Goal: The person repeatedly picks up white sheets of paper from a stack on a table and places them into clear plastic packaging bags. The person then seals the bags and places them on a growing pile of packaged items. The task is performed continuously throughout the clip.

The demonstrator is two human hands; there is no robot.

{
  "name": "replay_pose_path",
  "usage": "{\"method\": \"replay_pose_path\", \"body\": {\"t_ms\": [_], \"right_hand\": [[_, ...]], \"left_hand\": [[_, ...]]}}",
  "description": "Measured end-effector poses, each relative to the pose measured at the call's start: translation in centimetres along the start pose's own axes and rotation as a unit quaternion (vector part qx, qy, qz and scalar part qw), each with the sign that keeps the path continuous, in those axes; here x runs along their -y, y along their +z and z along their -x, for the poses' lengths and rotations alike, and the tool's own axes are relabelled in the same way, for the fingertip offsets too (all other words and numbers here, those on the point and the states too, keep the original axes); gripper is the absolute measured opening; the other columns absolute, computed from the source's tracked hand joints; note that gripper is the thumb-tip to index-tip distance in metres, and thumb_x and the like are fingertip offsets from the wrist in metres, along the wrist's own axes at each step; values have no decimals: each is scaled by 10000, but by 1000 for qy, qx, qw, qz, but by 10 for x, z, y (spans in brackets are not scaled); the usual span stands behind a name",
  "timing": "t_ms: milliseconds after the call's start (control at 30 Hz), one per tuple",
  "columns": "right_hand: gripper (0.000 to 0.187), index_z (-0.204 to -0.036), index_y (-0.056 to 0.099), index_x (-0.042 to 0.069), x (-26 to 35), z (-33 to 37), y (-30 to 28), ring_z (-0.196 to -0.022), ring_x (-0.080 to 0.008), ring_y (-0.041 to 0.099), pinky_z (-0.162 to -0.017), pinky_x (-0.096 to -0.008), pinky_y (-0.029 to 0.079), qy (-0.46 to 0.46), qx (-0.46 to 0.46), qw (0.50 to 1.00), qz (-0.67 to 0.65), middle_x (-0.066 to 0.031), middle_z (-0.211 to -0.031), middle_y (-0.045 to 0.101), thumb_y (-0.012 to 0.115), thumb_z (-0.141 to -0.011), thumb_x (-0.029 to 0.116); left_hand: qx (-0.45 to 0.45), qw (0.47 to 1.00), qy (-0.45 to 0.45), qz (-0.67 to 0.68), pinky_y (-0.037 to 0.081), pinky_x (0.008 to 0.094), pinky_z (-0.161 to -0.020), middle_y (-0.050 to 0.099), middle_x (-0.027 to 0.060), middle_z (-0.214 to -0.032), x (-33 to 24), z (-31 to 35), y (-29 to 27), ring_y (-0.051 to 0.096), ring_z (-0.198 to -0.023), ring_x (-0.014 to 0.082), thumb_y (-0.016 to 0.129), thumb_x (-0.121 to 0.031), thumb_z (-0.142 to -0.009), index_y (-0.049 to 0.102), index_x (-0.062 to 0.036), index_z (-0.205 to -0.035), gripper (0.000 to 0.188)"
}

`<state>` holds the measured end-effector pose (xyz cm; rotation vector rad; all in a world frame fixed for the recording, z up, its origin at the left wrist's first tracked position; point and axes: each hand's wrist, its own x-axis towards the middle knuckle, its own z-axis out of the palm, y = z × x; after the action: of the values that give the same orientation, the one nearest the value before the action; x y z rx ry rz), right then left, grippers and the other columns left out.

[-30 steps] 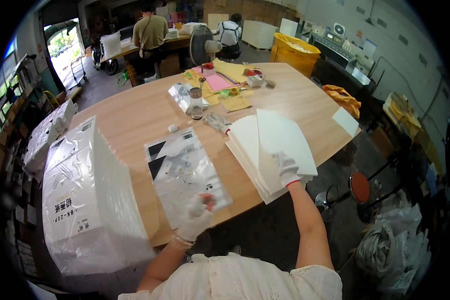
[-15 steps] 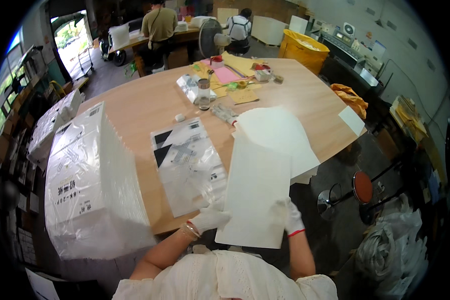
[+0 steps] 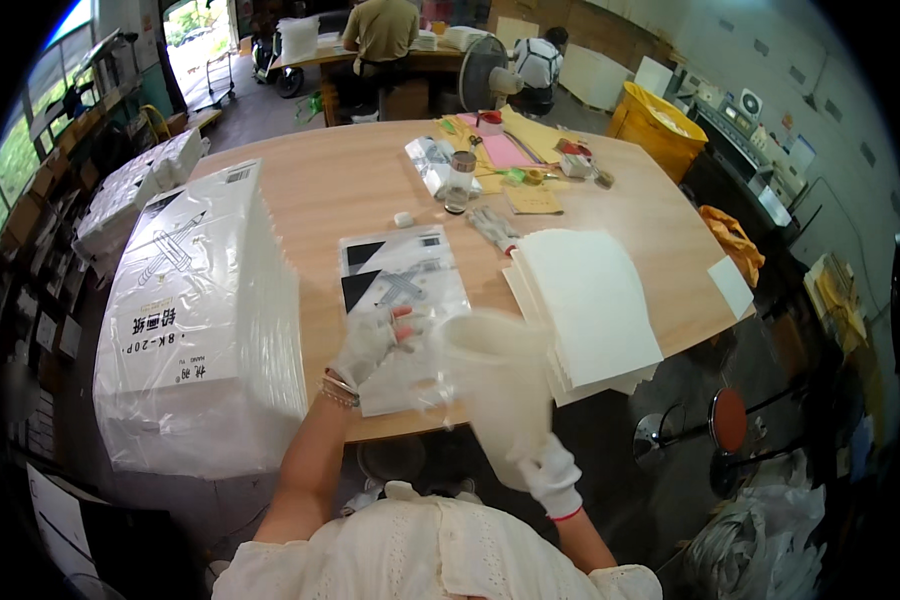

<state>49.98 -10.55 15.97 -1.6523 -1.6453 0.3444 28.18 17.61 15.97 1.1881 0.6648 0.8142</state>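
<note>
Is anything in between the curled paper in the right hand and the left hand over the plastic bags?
Nothing solid shows. Between the curled paper, gripped low by the right hand, and the left hand over the plastic bags, there seems to be only blurred clear plastic, too smeared to tell whether that hand holds it.

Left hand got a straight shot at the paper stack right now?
Probably not: the curled paper, held by the right hand, stands between the left hand and the paper stack; going around it might work.
</note>
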Motion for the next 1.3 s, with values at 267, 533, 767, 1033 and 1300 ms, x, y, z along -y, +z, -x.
{"method": "replay_pose_path", "body": {"t_ms": [267, 533, 767, 1033, 1300], "right_hand": [[357, -1156, 508, 89, -60, -70, 62, -969, -328, 584, -785, -430, 485, 224, 172, 942, 181, -148, -1089, 568, 549, -821, 206], [328, -1208, 410, 151, -142, -155, 125, -973, -400, 577, -760, -495, 469, 232, 15, 954, 190, -183, -1137, 552, 441, -889, 222], [359, -1238, 376, 186, -133, -187, 109, -968, -394, 589, -768, -535, 446, 289, 178, 918, 206, -204, -1050, 611, 353, -922, 356], [498, -1338, 340, 57, -139, -56, 104, -782, -355, 597, -685, -432, 484, 176, 204, 950, 157, -188, -990, 607, 411, -913, 306], [432, -1297, 418, 49, -14, 15, 41, -880, -385, 591, -750, -446, 474, 83, 266, 957, 85, -214, -1023, 604, 446, -903, 224]], "left_hand": [[157, 852, 202, -457, 495, 341, -730, 601, 159, -995, 39, 41, 130, 605, -866, 261, 595, -95, -776, 579, -18, -1042, 278], [121, 714, 193, -662, 411, 417, -902, 559, 173, -1066, 133, 42, 40, 540, -972, 334, 578, -101, -734, 493, -77, -1181, 456], [-236, 677, 162, -678, 359, 474, -1011, 474, 183, -1273, 183, 16, -44, 547, -1007, 281, 392, -138, -879, 276, -112, -1413, 547], [-231, 741, -40, -630, 493, 448, -680, 531, 158, -1107, 182, 101, -28, 586, -762, 327, 504, -164, -867, 337, -66, -1357, 527], [-5, 952, -36, -305, 465, 427, -687, 552, 195, -945, 101, 190, 14, 560, -785, 355, 513, -91, -829, 500, -21, -992, 178]]}}
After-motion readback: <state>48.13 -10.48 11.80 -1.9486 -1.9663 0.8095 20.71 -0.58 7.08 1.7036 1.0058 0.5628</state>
